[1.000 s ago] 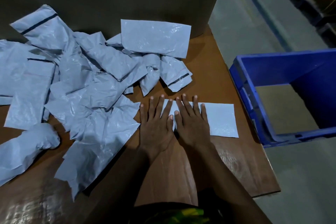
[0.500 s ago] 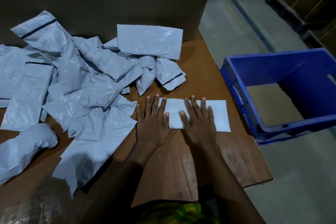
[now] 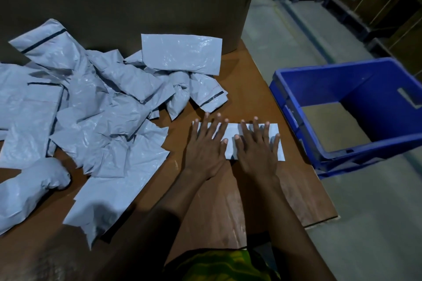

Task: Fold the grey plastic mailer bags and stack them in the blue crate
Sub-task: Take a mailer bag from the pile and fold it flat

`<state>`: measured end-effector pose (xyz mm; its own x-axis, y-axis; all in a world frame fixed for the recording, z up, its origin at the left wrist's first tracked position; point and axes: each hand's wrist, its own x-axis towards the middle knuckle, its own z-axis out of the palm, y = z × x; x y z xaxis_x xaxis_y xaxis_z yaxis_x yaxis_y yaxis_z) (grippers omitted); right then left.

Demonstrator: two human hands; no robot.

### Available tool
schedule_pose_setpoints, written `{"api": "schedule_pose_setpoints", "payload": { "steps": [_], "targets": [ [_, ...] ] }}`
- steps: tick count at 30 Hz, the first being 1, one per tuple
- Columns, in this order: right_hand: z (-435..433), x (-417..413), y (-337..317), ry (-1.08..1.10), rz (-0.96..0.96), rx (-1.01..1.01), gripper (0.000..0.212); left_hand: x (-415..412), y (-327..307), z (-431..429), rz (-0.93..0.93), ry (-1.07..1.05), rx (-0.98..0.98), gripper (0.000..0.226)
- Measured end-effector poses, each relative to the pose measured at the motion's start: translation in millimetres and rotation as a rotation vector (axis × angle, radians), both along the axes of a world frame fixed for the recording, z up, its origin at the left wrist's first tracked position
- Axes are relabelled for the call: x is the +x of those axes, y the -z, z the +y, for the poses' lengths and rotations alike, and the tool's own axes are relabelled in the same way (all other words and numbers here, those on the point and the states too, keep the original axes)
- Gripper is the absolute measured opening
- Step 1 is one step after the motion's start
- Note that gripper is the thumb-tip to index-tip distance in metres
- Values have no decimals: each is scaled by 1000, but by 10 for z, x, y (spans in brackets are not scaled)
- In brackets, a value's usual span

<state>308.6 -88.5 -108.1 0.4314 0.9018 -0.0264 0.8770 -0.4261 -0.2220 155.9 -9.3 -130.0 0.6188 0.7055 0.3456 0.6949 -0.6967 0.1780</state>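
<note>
Wide brown table [image 3: 262, 102], and most of its left side is buried under a rumpled pile of unfolded grey mailers [image 3: 91, 109]. Off the table's right edge, lower down, sits the blue crate [image 3: 370, 146], and I see no bags in the part of it that shows. Just in front of the person lies one folded mailer [image 3: 231, 150], a flat strip with its long axis running left to right, its right end pointing at the crate. Both hands are on it, palms down. The left hand [image 3: 205, 150] and right hand [image 3: 255, 153] have their fingers straight and spread, pressing and gripping nothing. The right hand is nearer the crate, so the lift looks like its job.
</note>
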Motion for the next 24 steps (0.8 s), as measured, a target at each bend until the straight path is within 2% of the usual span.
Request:
{"api": "schedule_pose_setpoints", "payload": {
  "steps": [5,17,20,24],
  "targets": [
    [-80,119,81,37,61,25,66,31,179,5,-36,-2,4,53],
    [-10,178,39,14,81,-127,68,18,114,-5,22,3,-60,54],
    [-23,171,28,2,169,52,62,3,85,-6,-24,9,-76,51],
    [-68,85,4,-57,85,313,48,-12,-76,-76,-156,9,0,34]
  ]
}}
